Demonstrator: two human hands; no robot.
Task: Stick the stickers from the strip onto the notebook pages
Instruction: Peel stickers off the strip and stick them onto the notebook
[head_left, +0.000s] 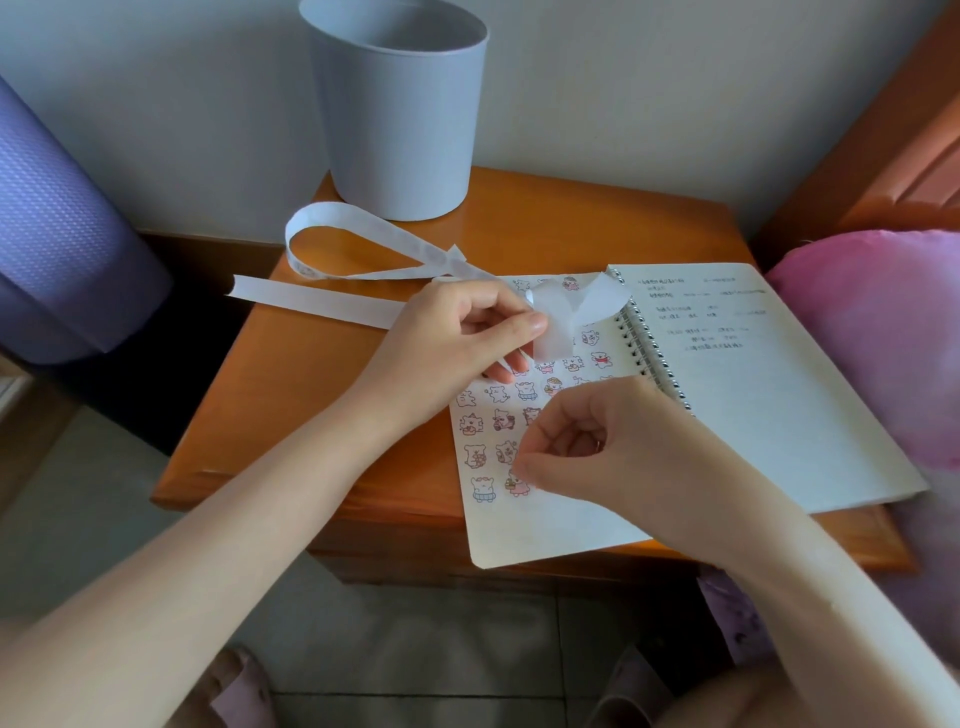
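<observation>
Head view: the left hand (467, 332) pinches the strip (322, 300) over the open notebook (769, 395). Both hands hide some of the stickers (483, 488) on its left page. The right hand (587, 447) has its fingers curled at the page, and I cannot tell whether they pinch a sticker.

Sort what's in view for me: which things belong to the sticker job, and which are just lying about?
In the job: sticker strip, gripped by the left hand; notebook; sticker the right hand pinches at its left page.
Lying about: grey bin on the wooden table; purple roll; pink cushion.
</observation>
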